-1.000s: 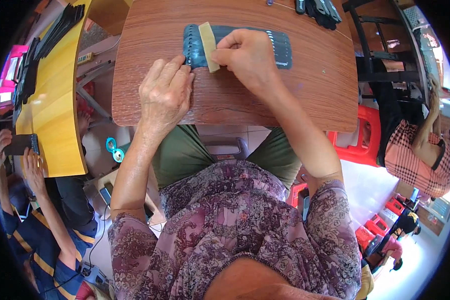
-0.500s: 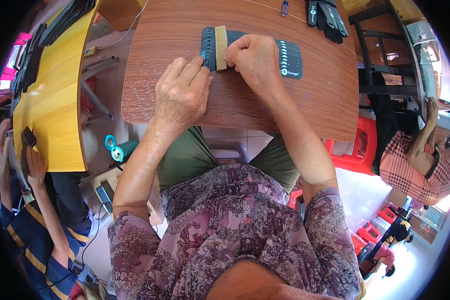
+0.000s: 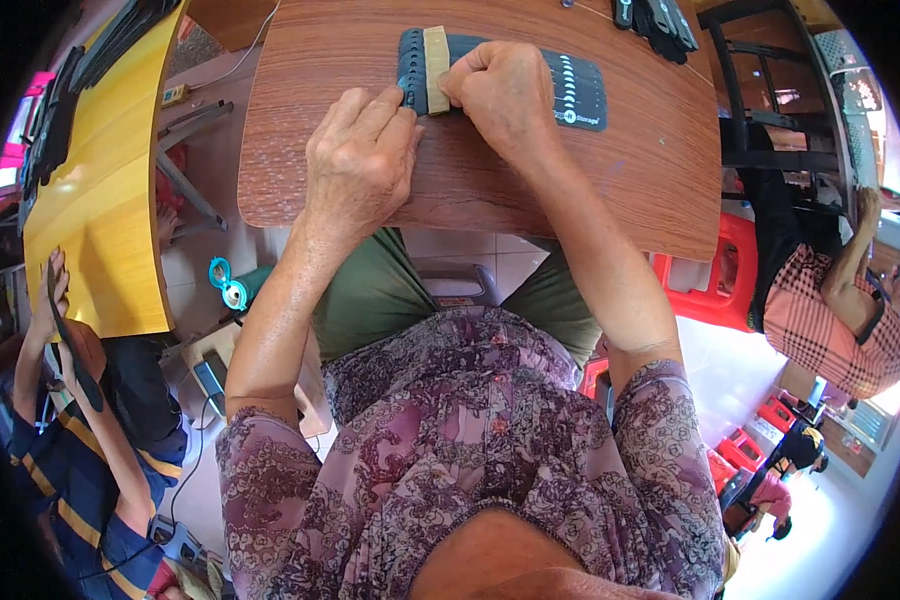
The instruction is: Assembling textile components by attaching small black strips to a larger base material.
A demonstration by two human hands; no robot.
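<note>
A flat set of dark grey-blue straps (image 3: 582, 92) lies side by side on the brown table, with pale marks and a round white print toward its right end. Across its left part runs a tan band (image 3: 436, 70). My right hand (image 3: 505, 95) is closed, its thumb and forefinger pinched at the band's right edge. My left hand (image 3: 363, 155) has its bent fingers pressed together on the lower left corner of the straps, beside the band. Its fingertips partly cover that corner, and my right hand hides the middle of the straps.
More dark straps (image 3: 655, 25) lie at the table's far right. On the left stands a yellow table (image 3: 100, 250) with dark strips piled on it, and a co-worker there holds a dark strap (image 3: 74, 350). A red stool (image 3: 715, 290) and another person are at the right.
The table and straps sit slightly higher in the picture. Both my hands keep their hold beside the tan band. The co-worker at the left has shifted hands, and a dark strap now hangs from them.
</note>
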